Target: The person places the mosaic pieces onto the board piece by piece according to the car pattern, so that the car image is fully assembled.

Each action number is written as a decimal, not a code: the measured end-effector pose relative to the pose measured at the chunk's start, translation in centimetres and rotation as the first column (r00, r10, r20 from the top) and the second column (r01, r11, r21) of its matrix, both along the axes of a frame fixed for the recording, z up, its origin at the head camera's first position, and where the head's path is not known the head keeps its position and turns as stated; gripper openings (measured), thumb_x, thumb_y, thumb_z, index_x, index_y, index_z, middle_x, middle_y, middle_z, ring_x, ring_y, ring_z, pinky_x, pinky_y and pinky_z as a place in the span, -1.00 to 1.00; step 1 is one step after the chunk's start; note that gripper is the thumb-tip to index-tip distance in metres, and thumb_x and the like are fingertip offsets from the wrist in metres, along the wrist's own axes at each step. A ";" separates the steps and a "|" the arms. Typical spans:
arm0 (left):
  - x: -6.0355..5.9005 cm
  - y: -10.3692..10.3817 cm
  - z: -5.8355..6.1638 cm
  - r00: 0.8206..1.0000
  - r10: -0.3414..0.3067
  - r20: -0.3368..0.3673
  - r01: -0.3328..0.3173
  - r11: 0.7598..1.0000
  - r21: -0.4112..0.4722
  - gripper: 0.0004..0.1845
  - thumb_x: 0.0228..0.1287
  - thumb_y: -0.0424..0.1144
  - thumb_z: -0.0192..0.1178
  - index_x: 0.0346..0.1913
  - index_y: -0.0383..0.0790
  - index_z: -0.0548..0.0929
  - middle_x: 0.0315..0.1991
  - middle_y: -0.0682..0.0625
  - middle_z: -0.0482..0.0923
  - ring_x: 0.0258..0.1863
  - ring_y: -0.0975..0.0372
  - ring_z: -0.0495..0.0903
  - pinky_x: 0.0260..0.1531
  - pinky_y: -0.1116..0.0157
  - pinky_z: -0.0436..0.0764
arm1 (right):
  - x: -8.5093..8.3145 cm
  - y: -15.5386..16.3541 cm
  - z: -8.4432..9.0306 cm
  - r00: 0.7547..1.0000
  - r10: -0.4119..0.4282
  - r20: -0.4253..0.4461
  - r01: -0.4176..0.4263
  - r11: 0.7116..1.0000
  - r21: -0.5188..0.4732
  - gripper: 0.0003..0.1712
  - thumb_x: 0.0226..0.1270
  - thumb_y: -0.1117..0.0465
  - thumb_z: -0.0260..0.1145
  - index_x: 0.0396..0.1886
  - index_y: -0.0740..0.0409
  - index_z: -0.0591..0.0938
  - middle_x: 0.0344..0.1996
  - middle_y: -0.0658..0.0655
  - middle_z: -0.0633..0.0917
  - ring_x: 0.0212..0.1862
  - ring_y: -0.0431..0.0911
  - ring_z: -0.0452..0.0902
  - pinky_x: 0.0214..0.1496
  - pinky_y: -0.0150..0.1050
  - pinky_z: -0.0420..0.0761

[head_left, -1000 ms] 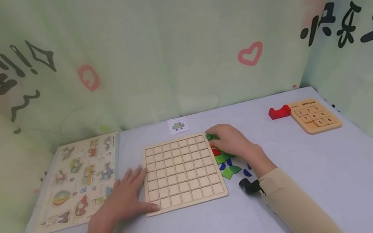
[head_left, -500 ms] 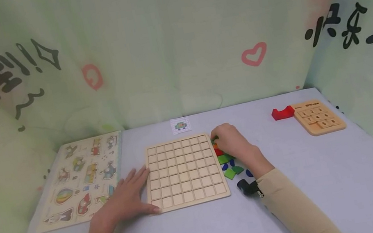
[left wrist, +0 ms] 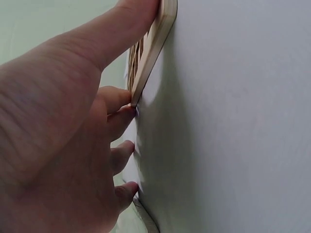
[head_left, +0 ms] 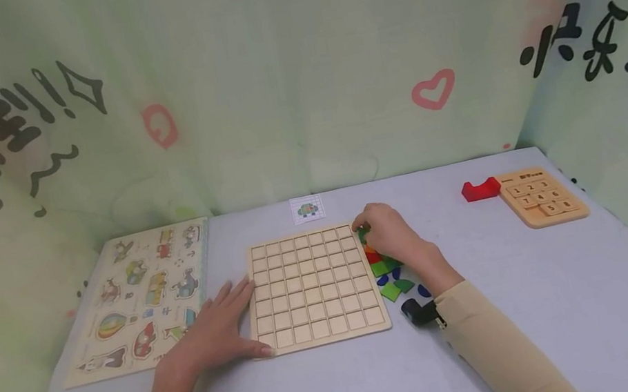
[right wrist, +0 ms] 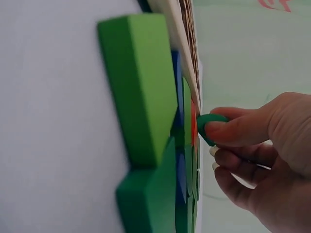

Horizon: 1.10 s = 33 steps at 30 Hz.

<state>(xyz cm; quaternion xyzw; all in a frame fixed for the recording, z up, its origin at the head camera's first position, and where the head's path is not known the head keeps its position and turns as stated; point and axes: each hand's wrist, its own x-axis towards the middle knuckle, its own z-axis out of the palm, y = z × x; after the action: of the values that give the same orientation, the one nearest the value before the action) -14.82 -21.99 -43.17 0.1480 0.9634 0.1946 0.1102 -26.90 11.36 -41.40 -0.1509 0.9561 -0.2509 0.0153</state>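
A wooden grid board (head_left: 314, 292) with rows of square cells lies on the white table. My left hand (head_left: 218, 332) rests at its left side, fingers spread, the thumb on the near left corner. In the left wrist view, the thumb and index finger (left wrist: 118, 98) touch the board's edge. At the board's right edge, my right hand (head_left: 394, 232) pinches a dark green block (right wrist: 204, 130) between thumb and index finger. Beneath and beside that hand lie loose coloured blocks: a light green block (head_left: 390, 292), a red one (head_left: 373, 257), and several blue and dark green ones.
Behind the board lies a small card (head_left: 307, 210) with a coloured picture. A picture board (head_left: 136, 297) covers the table's left side, under the left fingers. At right are a wooden number board (head_left: 543, 196) and a red piece (head_left: 480, 190). Curtains close in the table.
My right hand's fingers have drawn together on a green block at the board's right edge. The left hand keeps its place on the board. The head view has shifted slightly.
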 end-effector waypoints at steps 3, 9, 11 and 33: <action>-0.1 0.0 0.0 1.000 0.001 -0.001 -0.001 1.000 -0.002 0.37 -0.26 0.46 0.43 0.57 -0.20 0.08 0.61 -0.10 0.02 0.59 -0.19 -0.07 0.49 -0.29 0.01 | 0.1 0.0 0.4 1.000 0.004 -0.028 -0.004 1.000 0.000 -0.65 0.19 0.52 0.20 -0.12 0.22 0.78 -0.23 0.18 0.70 -0.22 -0.02 0.51 -0.08 -0.13 0.67; -0.1 -0.1 0.2 1.000 0.011 0.016 -0.011 1.000 -0.012 0.39 -0.28 0.46 0.43 0.57 -0.20 0.08 0.61 -0.08 0.00 0.59 -0.18 -0.09 0.50 -0.28 0.01 | 0.6 -1.1 1.4 0.998 0.048 -0.031 -0.050 0.996 -0.079 -0.76 0.28 0.42 0.24 -0.14 0.24 0.77 -0.20 0.15 0.74 -0.19 -0.02 0.56 -0.04 -0.09 0.68; -0.1 -0.1 0.2 1.000 0.010 0.018 -0.009 1.000 -0.014 0.39 -0.29 0.47 0.43 0.58 -0.20 0.07 0.62 -0.08 -0.01 0.59 -0.17 -0.09 0.50 -0.28 0.01 | 0.7 -1.8 1.4 0.997 0.069 -0.029 -0.072 0.991 -0.109 -0.78 0.29 0.40 0.25 -0.15 0.24 0.76 -0.21 0.15 0.75 -0.20 -0.02 0.57 -0.06 -0.11 0.67; -0.5 -0.3 -0.4 1.000 -0.024 0.017 0.024 1.000 -0.013 0.46 -0.36 0.54 0.39 0.58 -0.19 0.04 0.62 -0.10 -0.03 0.60 -0.16 -0.09 0.49 -0.29 0.03 | 1.9 -9.4 0.6 0.967 0.254 0.010 -0.249 0.953 -0.173 -0.85 0.27 0.42 0.28 -0.32 0.14 0.74 -0.38 0.05 0.72 -0.32 -0.11 0.51 -0.23 -0.30 0.57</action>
<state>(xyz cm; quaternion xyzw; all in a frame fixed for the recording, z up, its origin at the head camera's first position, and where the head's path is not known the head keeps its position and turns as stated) -15.30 -22.24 -43.56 0.1572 0.9618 0.1884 0.1216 -24.95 1.92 -40.85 -0.2680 0.9038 -0.3299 0.0497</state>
